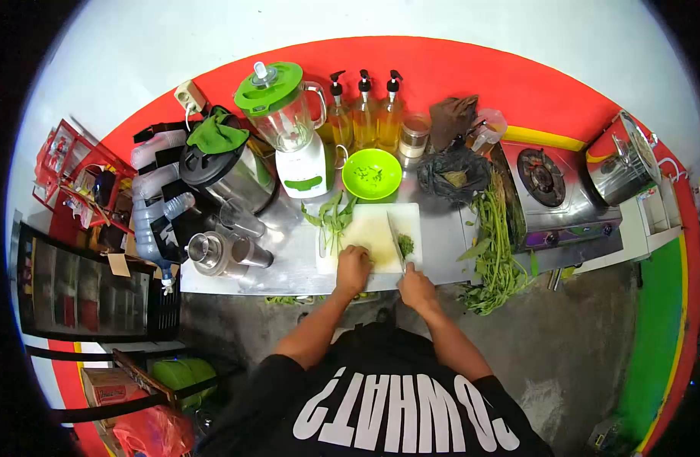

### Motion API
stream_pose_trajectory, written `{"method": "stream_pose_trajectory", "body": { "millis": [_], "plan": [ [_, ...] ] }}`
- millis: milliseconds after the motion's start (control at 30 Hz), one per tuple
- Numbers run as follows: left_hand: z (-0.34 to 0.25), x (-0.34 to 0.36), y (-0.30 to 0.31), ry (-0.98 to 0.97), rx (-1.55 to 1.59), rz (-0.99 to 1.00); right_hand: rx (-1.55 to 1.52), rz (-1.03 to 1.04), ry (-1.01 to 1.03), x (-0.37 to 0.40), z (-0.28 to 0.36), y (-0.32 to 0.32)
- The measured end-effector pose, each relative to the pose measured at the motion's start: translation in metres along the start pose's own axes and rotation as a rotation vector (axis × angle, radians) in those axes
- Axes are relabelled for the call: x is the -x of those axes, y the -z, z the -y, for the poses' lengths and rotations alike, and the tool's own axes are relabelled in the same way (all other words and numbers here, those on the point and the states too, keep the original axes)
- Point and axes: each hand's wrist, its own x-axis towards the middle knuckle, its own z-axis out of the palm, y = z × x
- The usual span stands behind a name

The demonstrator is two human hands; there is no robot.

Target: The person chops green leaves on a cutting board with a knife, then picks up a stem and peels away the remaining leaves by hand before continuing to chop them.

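A white cutting board [334, 263] lies on the steel counter in front of me. My right hand [416, 288] is closed around the handle of a knife [395, 234], whose blade points away from me over the board's right half. Just right of the blade is a small heap of chopped greens [405, 244]. My left hand [354, 268] is curled closed at the lower ends of leafy greens [334, 221] on the board's left side; its fingertips are partly hidden. Behind the board, a green bowl [371, 174] holds some chopped bits.
A blender [300, 156], pump bottles [364, 114] and a black plastic bag [453, 175] line the back. Long green stalks [496, 251] hang over the front edge beside a gas stove [544, 179] with a pot [624, 171]. Metal shakers [213, 253] stand at left.
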Motion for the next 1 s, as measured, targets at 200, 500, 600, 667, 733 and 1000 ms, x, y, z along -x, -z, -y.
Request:
{"method": "stream_pose_trajectory", "body": {
  "millis": [200, 500, 600, 667, 733, 1000],
  "plan": [
    [-0.029, 0.016, 0.021, 0.329, -0.379, -0.186, -0.083, -0.047, 0.170, -0.006, -0.018, -0.016],
    [-0.038, 0.017, 0.027, 0.580, -0.446, 0.010, -0.043, -0.060, 0.300, -0.013, -0.038, -0.018],
    [-0.047, 0.023, 0.029, 0.612, -0.425, 0.033, -0.055, -0.070, 0.342, -0.007, -0.033, -0.015],
    [-0.044, 0.032, 0.019, 0.589, -0.435, -0.037, -0.056, -0.062, 0.314, -0.001, -0.027, -0.019],
    [-0.046, 0.036, 0.015, 0.482, -0.469, -0.129, -0.138, -0.110, 0.328, 0.003, -0.020, -0.024],
    [-0.021, 0.024, -0.004, -0.027, -0.133, -0.105, -0.106, -0.002, 0.224, 0.010, 0.020, -0.026]
  ]
}}
